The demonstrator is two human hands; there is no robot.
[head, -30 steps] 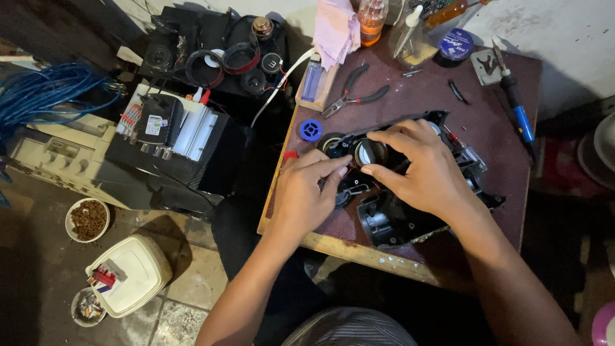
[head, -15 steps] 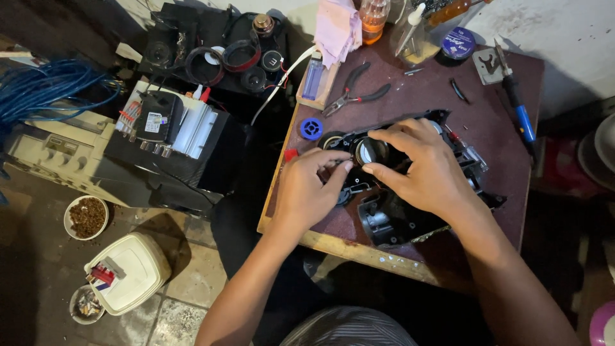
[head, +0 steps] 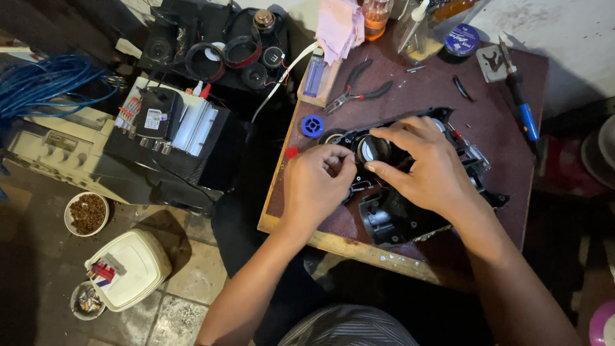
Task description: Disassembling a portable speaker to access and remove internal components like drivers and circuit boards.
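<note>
1. Housing is lying on the table, under both hands.
2. Pliers are lying behind it.
3. Screwdriver is lying at the right.
4. Bowl is sitting on the floor, left.

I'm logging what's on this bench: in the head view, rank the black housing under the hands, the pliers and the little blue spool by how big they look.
1. Black housing, largest though partly covered by the left hand and right hand.
2. Pliers.
3. Blue spool, smallest.

Left hand and right hand on black plastic housing, wooden table; pliers nearby
</note>
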